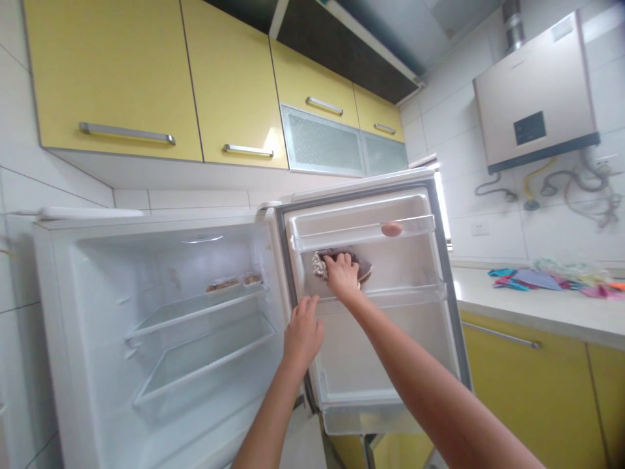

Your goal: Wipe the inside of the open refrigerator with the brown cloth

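My right hand [343, 273] presses a brown-and-white cloth [364, 266] against the inner face of the open fridge door [415, 312], just below the top door shelf [361, 231]. A single egg [391, 228] lies in that top shelf. My left hand [303, 332] grips the hinge-side edge of the door, fingers wrapped around it. The fridge body [146, 312] stands open to the left, with two glass shelves inside and some small brown items [233, 283] at the back of the upper shelf.
Yellow wall cabinets [146, 85] hang above the fridge. A white counter [537, 306] at the right carries colourful cloths [537, 279], over yellow base cabinets. A water heater [537, 98] with hoses is on the tiled wall.
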Motion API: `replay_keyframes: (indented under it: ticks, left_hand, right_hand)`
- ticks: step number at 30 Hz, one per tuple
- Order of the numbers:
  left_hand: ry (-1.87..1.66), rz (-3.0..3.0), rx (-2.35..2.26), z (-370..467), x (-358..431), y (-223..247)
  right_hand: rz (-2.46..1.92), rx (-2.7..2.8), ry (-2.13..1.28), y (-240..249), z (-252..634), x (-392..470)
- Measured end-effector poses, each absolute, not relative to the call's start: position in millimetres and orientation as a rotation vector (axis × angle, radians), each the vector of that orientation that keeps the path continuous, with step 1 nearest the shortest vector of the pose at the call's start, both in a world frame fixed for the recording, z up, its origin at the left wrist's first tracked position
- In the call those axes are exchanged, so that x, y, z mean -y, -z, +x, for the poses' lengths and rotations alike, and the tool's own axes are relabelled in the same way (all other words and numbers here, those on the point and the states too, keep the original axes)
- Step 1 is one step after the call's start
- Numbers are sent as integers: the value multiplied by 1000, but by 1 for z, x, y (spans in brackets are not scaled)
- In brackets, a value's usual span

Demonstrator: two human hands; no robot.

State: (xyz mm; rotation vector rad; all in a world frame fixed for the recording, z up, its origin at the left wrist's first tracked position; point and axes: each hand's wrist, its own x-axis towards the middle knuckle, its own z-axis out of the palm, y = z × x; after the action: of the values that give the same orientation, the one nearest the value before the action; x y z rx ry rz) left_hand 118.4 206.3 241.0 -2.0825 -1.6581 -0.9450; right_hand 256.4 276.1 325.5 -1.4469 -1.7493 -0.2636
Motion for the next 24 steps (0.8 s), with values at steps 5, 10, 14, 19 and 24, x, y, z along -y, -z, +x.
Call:
replay_keyframes:
  ticks: [5, 10, 14, 19, 24]
  left_hand:
    - [948, -2105, 1648, 118, -205, -242]
    - [959, -2085, 1648, 119, -207, -240]
    - [965, -2099, 1634, 117, -210, -242]
    - [995, -2133, 1595, 115, -213, -243]
    - [1027, -2130, 1580, 118, -213, -241]
  right_hand:
    - [-1577, 1431, 121, -316, 313, -272]
    - [-1592, 1129, -77, -316, 368, -278]
    - [-1550, 908, -186, -322, 384, -288]
    - [-1485, 774, -239, -323, 380, -296]
    - [-1464, 621, -332, -323, 377, -299]
